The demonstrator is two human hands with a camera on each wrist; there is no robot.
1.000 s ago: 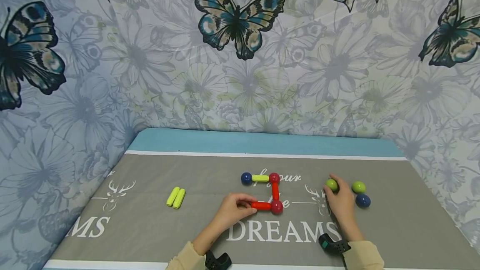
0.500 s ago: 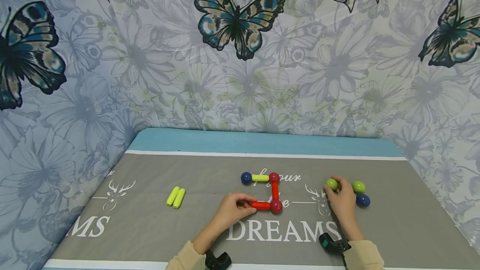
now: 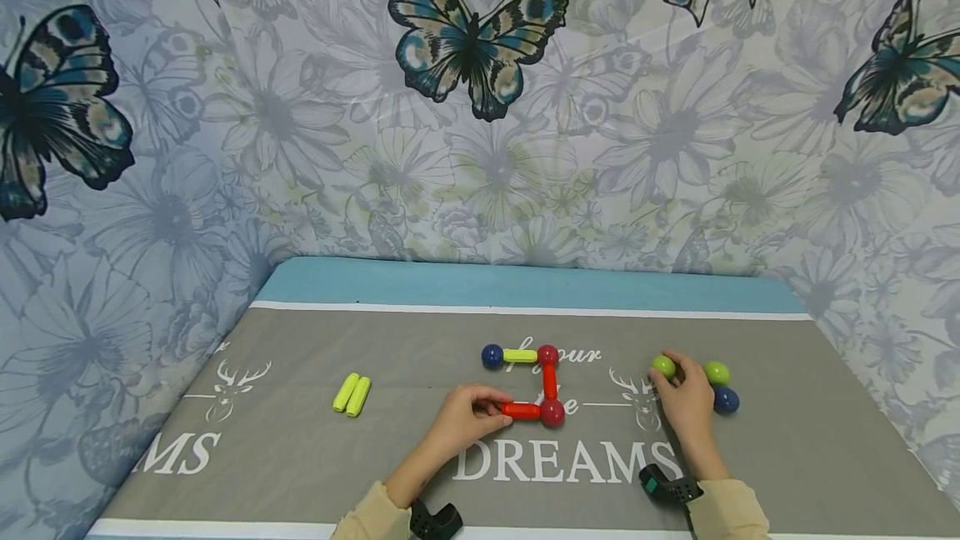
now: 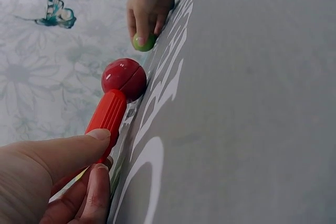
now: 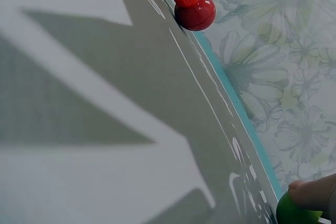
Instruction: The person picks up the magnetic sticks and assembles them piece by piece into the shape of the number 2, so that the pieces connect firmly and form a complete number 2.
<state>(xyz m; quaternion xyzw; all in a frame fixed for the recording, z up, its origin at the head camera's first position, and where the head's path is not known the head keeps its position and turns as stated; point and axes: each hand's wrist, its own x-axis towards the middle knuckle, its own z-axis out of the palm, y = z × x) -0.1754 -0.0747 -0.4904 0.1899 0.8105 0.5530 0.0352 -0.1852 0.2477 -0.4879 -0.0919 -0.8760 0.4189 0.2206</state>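
Note:
My left hand (image 3: 468, 417) pinches the free end of a red rod (image 3: 521, 412) between thumb and fingers. That rod joins a red ball (image 3: 552, 413), from which another red rod (image 3: 551, 382) runs back to a second red ball (image 3: 548, 355). A yellow-green rod (image 3: 520, 356) links this one to a dark blue ball (image 3: 492, 357), so the chain makes an angular C. On the right, my right hand (image 3: 686, 398) holds a green ball (image 3: 663, 367) in its fingertips, close over the cloth. In the left wrist view the thumb lies along the ribbed red rod (image 4: 107, 116).
Beside the right hand lie another green ball (image 3: 717, 373) and a dark blue ball (image 3: 726, 400), the latter partly behind the hand. Two yellow-green rods (image 3: 352, 395) lie side by side at the left. A grey printed cloth (image 3: 285, 457) covers the table before a floral backdrop (image 3: 480, 190).
My right hand has shifted very slightly to the right, now overlapping the loose blue ball a little more. The left hand and the chain stay in place.

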